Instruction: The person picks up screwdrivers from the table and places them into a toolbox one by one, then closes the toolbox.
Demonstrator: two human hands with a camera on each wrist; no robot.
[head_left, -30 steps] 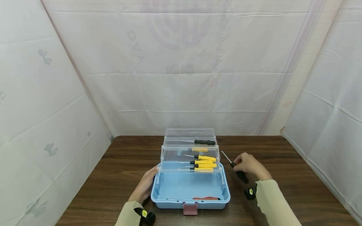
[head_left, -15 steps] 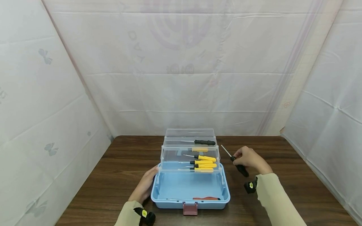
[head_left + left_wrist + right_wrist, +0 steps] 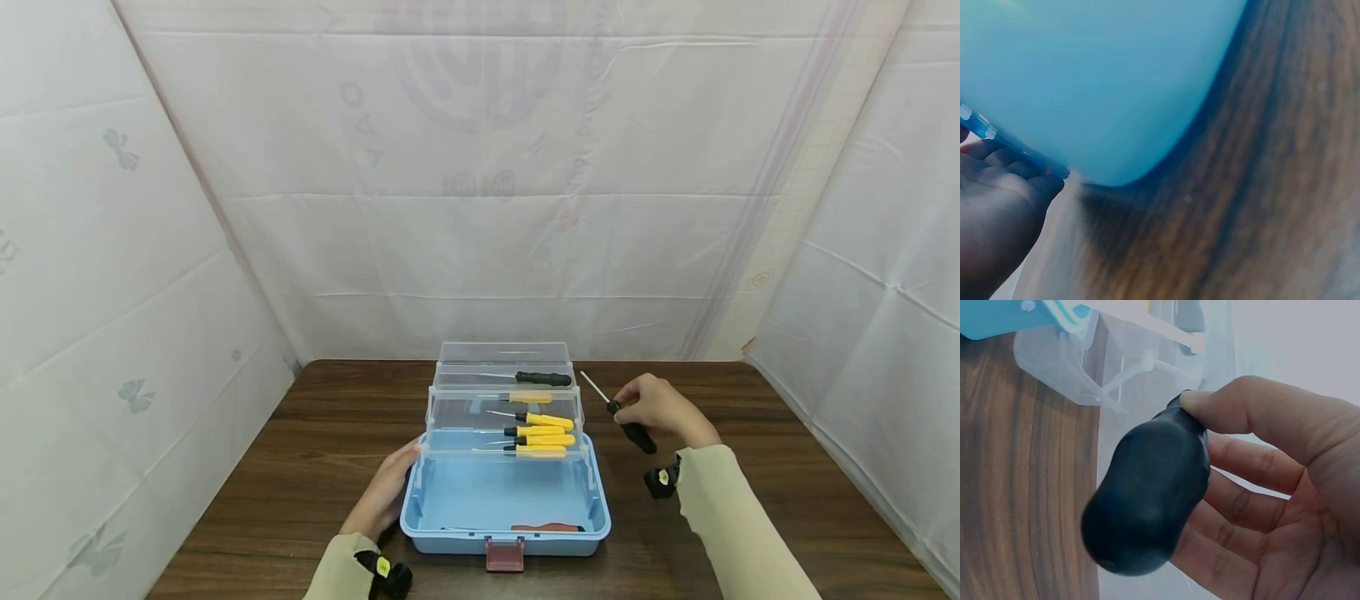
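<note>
My right hand (image 3: 660, 408) pinches a screwdriver with a black handle (image 3: 1147, 494) near the top of its handle, thumb against the fingers. Its thin shaft (image 3: 595, 386) points up and left, toward the clear trays. Held beside the right side of a light blue toolbox (image 3: 480, 492), it stands apart from the box. At the box's left rear corner, my left hand (image 3: 386, 492) holds the edge, with curled fingers (image 3: 1007, 162) showing at the rim in the left wrist view. Inside the box's front lies a screwdriver with a red handle (image 3: 547, 527).
Clear tiered trays (image 3: 450, 408) rise at the back of the box. They hold several yellow-handled screwdrivers (image 3: 543, 431) and a black-handled one (image 3: 543, 378) in the upper tray. A reddish latch (image 3: 505, 554) hangs at the front. White sheets (image 3: 480, 250) enclose the wooden table (image 3: 300, 492).
My right hand has moved away from me and slightly left, carrying the black screwdriver up toward the upper trays' level. The left hand and the toolbox have stayed put.
</note>
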